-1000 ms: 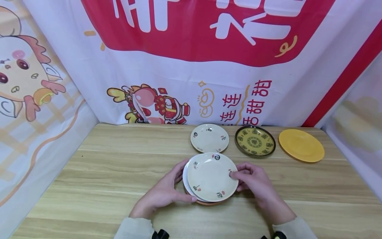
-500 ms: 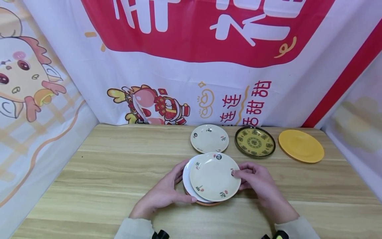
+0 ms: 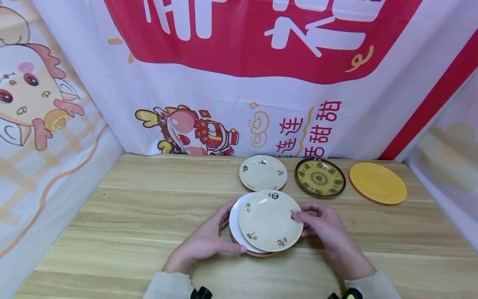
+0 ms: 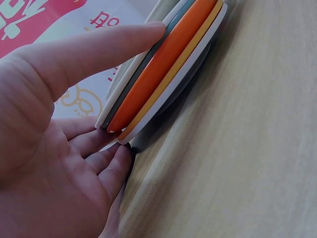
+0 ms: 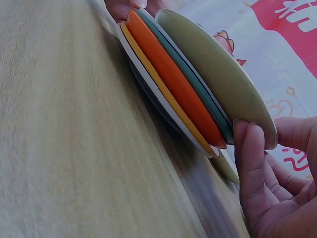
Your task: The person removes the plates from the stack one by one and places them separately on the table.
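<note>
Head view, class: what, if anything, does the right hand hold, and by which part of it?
The right hand pinches the nearer round cream plate with printed motifs by its right rim, thumb on the upper face, fingers underneath.

So the round glossy cream plate with little black and red markings (image 3: 270, 222) has shifted a bit right over the last second, along with the bare right hand (image 3: 324, 226) pinching its edge. More of the round plain white plate (image 3: 235, 224) underneath shows now.
</note>
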`<move>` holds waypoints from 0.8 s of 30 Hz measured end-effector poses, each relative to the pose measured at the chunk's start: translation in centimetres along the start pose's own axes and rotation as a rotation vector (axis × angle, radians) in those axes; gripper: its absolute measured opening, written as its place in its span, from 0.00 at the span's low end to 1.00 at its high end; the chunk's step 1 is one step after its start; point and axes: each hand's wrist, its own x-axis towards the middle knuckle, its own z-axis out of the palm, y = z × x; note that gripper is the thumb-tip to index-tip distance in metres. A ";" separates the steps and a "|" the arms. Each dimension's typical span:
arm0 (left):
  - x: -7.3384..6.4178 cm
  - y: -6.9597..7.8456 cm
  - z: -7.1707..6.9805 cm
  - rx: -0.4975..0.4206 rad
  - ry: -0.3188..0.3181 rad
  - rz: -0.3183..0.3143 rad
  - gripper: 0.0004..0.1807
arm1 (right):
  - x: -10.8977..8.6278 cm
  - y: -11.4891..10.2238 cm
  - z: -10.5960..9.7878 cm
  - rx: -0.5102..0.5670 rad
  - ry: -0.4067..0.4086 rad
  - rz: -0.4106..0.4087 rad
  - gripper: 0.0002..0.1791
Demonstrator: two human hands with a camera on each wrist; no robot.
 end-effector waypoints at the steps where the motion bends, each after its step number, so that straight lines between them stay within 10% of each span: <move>1: 0.0 0.0 0.0 -0.003 0.001 -0.003 0.66 | 0.0 0.0 0.0 0.001 0.000 -0.001 0.21; 24: 0.0 0.1 0.0 -0.010 -0.004 -0.018 0.66 | 0.3 -0.4 -0.5 -0.002 0.017 0.017 0.19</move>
